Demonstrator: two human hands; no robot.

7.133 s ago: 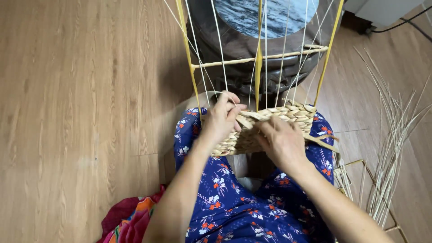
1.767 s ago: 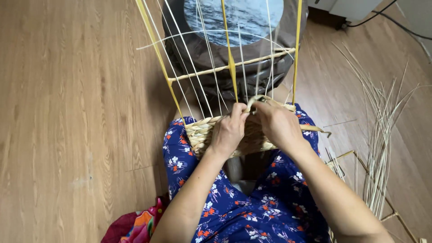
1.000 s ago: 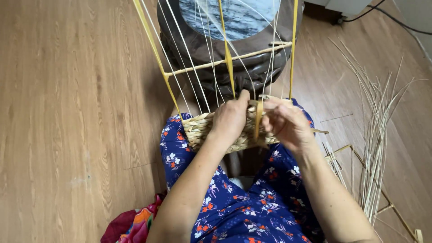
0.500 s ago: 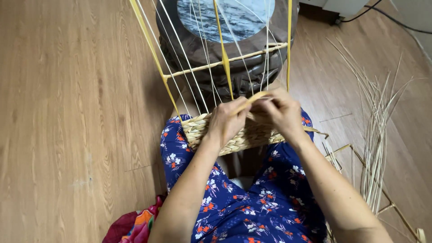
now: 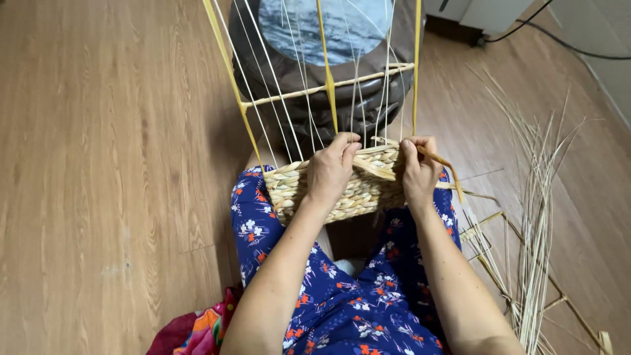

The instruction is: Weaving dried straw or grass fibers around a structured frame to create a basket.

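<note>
**Half-woven basket on the lap, both hands at the top row**

Position: the woven basket (image 5: pixel 342 190) rests across the person's knees, on the blue flowered cloth (image 5: pixel 355 309), with its rim facing away. Thin upright stakes (image 5: pixel 276 92) rise from the woven part into a yellow frame (image 5: pixel 327 89). Beyond the frame stands a dark stool with a blue cushion (image 5: pixel 325 33).

Left hand (image 5: pixel 330 172): fingers curled over the top row, pressing on the weave. They seem closed on the rim, though the strand under them is hidden.

Right hand (image 5: pixel 418 172): fingers pinched shut on a flat straw strand (image 5: pixel 442 163), whose free end trails off to the right.

Handling, as judged: the piece looks light. The woven band is springy but firm enough to grip at the finished rows. The stakes are thin and would likely kink or snap if bent sharply, so a hold low down, near the weave, looks safest. The strand looks pliable and flat and could fray or crack at a tight fold.

Nearby: a bundle of loose straw (image 5: pixel 536 217) lies on the wooden floor (image 5: pixel 98 164) to the right, well apart from the hands.
</note>
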